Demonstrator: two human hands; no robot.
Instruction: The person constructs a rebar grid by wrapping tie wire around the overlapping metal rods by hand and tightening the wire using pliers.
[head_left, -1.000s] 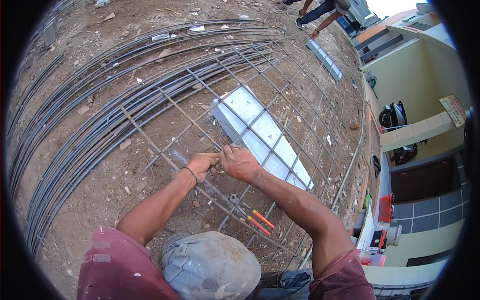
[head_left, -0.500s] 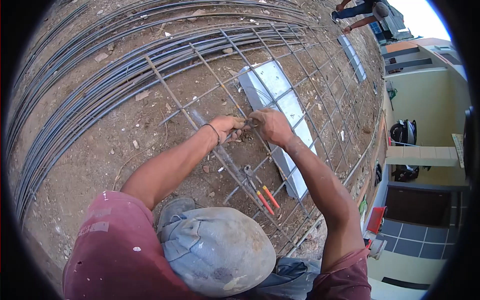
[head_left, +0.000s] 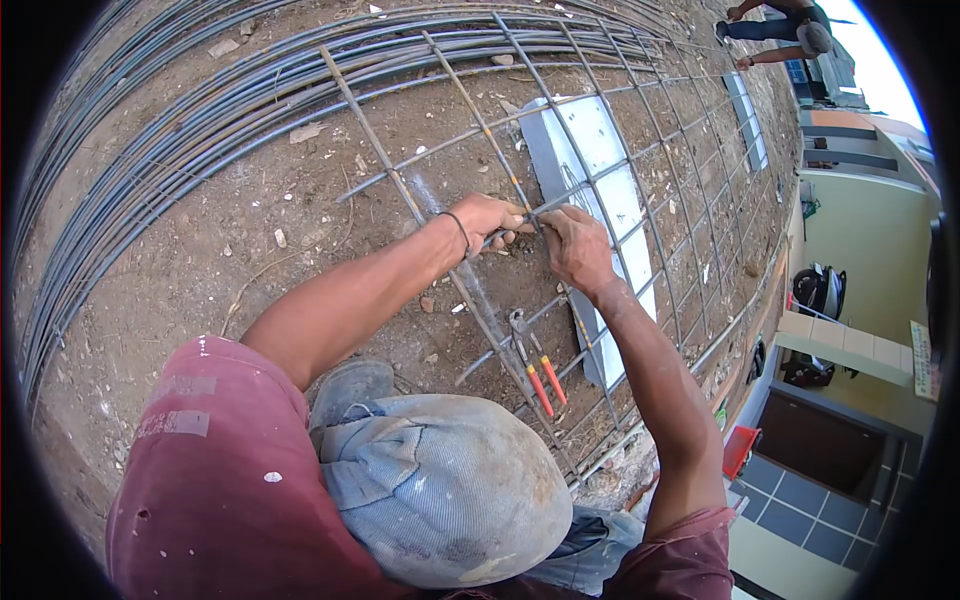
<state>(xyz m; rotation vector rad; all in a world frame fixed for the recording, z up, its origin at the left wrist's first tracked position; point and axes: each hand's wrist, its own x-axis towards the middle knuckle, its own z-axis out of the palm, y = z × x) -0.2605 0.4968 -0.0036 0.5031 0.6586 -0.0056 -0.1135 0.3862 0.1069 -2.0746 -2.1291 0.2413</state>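
A grid of crossed steel bars point(head_left: 459, 87) lies in front of me, partly over a pale rectangular block point(head_left: 590, 130). My left hand point(head_left: 484, 222) is closed at a bar crossing, its fingers round a bar. Close by on the right, my right hand point(head_left: 580, 250) has its fingers bent together at the same crossing; whatever they pinch is too small to make out. Thin wire point(head_left: 570, 180) lies on the block. Pincers with red-orange handles point(head_left: 538, 380) rest on the grid, nearer to me than both hands.
Long loose bars point(head_left: 250, 85) curve across the soil at the left. A second pale block point(head_left: 746, 120) lies beyond, where another person point(head_left: 775, 30) bends over the grid's far end. Buildings and a red container point(head_left: 740, 450) are at the right.
The view has shifted, so the grid and block appear farther right. Both hands remain close together at the crossing; my right hand's fingers have turned lower.
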